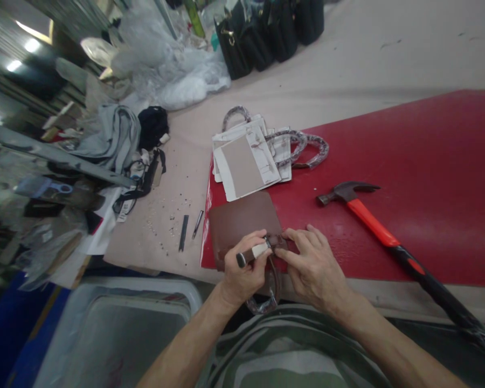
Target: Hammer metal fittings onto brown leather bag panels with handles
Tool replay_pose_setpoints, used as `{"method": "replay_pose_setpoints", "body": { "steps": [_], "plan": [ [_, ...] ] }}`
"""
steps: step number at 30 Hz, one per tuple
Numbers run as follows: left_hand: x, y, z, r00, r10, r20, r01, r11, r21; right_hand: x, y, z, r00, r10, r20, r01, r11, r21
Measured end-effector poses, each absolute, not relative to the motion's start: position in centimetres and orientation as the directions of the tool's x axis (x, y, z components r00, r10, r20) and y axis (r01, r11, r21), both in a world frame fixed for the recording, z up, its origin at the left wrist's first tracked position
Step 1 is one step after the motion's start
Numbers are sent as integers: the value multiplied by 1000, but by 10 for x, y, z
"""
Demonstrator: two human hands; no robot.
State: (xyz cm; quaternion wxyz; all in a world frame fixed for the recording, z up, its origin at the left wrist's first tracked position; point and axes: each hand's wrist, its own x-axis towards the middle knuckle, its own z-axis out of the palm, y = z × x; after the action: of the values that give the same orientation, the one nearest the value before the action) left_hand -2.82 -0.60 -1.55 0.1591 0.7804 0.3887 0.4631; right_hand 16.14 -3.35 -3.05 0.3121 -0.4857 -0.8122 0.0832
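Grey cloth: heaped at the far left of the desk, well away from the hands, among loose clutter.
Plastic bags: piled behind it, pushed back towards the far edge.
Metal pins: two thin dark ones lying side by side on the bare desk just left of the red mat, near the left hand.
Leather piece: brown, flat on the near left corner of the red mat, directly in front of the person. The mat likely gives it a firm bed.
Left hand: closed around a short tool with a pale and dark handle. The tip is aimed at the strap where it meets the leather piece.
Paper stack: wrapped pieces with looped handles, lying just beyond the leather piece.
Black bags: standing in a row at the far side.
Right hand: fingers stretched out, gripping nothing. The tips press down on the strap end, probably to stop it sliding.
Hammer: lying on the mat just right of the right hand, with its orange and black handle running towards the near right edge.
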Motion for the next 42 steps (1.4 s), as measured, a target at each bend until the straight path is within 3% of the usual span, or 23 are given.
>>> {"method": "replay_pose_setpoints", "body": {
  "steps": [8, 29, 42],
  "plan": [
    [-28, -5, -16, 238, 781, 577, 444, -616, 651, 161, -33, -30, -332, 848, 413, 740, 505, -444],
    [-24, -8, -12, 246, 739, 627, 520, -646, 558, 161, -33, -30, -332, 844, 421, 742, 509, -436],
    [-24, 6, -9, 336, 757, 560, 473, -650, 595, 159, -33, -29, -325, 849, 416, 733, 505, -456]
  ]
}}
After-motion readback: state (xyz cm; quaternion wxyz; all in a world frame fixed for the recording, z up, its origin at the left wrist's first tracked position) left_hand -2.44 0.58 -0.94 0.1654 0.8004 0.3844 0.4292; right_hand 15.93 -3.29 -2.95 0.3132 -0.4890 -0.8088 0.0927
